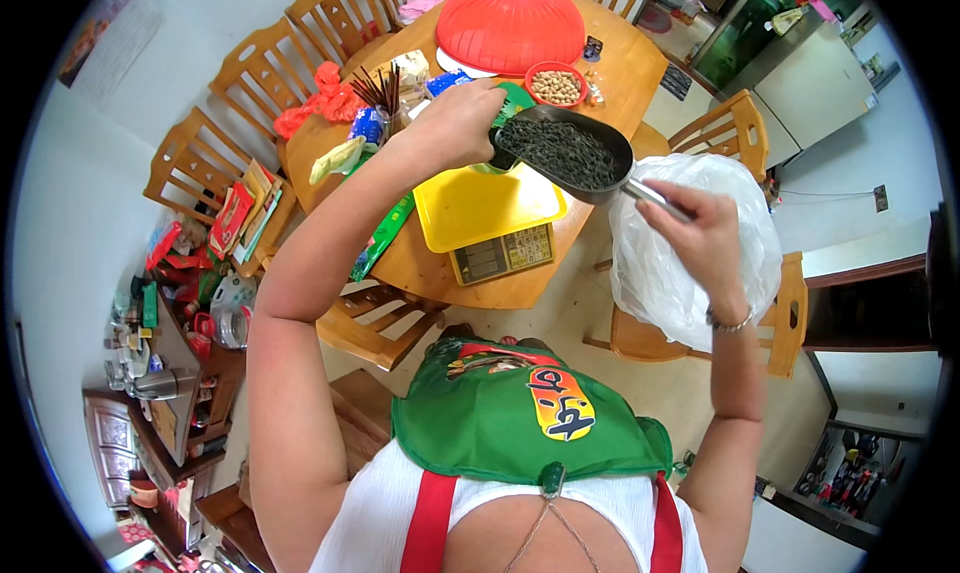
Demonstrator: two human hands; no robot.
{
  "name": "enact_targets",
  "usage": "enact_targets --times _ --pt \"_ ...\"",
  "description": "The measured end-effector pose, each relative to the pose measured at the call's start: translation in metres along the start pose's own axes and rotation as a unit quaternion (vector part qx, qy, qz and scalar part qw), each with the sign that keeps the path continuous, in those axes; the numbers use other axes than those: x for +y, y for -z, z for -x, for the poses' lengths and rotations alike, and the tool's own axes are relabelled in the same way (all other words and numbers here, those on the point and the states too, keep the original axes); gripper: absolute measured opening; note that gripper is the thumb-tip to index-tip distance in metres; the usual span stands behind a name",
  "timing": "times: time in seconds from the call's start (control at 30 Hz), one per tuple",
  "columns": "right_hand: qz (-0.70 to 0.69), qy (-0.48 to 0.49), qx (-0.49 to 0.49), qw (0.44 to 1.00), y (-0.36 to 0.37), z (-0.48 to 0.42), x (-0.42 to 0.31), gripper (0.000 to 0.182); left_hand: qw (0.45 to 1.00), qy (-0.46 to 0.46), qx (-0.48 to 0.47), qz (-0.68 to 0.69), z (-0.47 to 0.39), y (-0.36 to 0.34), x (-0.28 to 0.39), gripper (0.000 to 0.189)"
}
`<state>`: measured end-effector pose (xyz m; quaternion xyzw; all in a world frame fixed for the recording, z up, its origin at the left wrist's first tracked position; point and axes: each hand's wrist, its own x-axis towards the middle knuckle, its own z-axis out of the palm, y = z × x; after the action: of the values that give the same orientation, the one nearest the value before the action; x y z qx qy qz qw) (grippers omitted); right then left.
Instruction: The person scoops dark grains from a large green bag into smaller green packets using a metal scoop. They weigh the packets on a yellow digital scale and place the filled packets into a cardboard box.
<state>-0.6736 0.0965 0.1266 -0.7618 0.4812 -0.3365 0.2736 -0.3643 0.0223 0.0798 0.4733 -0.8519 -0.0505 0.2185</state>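
Note:
My right hand (694, 224) is closed around the handle of a metal scoop (592, 187) heaped with dark dried leaves (562, 149), which look like loose tea. At the scoop's front edge, my left hand (461, 123) grips something dark whose form is mostly hidden; a green and white bag or container shows partly behind and below it. Beneath the scoop lies a yellow plastic tray (480, 209), resting on a digital scale (499, 256) with a keypad. A long green packet (390, 232) lies left of the tray.
The wooden table (480, 288) also bears a red mesh food cover (510, 25), a red bowl of peanuts (556, 85) and a holder of chopsticks (386, 104). A large white plastic bag (697, 273) covers a wooden chair (645, 337) at right. More chairs stand along the left wall.

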Motion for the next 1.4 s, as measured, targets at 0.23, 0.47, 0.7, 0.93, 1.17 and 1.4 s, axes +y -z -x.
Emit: enact_targets --times 0.23,0.47,0.7,0.93,1.17,1.4 --pt "0.235 0.110 -0.128 0.957 0.018 -0.085 -0.071 0.022 0.991 0.046 -0.119 -0.034 -0.010 -0.010 0.001 0.028" --pt "0.283 0.173 -0.136 0.933 0.023 -0.098 -0.109 0.022 0.990 0.055 -0.127 -0.021 -0.010 -0.006 -0.005 0.041" --pt "0.176 0.030 -0.166 0.970 0.065 -0.075 -0.069 0.020 0.978 0.147 -0.150 -0.015 -0.004 -0.010 -0.033 0.071" --pt "0.109 -0.105 -0.156 0.976 0.091 -0.034 -0.019 0.026 0.963 0.218 -0.150 0.057 0.002 0.001 -0.039 0.061" --pt "0.029 -0.139 -0.179 0.974 0.116 0.010 0.046 0.023 0.987 0.138 -0.009 -0.084 0.011 0.022 -0.023 0.043" --pt "-0.050 -0.117 -0.361 0.924 0.067 0.029 0.102 0.024 0.962 0.205 0.095 -0.151 0.155 0.067 0.037 0.035"
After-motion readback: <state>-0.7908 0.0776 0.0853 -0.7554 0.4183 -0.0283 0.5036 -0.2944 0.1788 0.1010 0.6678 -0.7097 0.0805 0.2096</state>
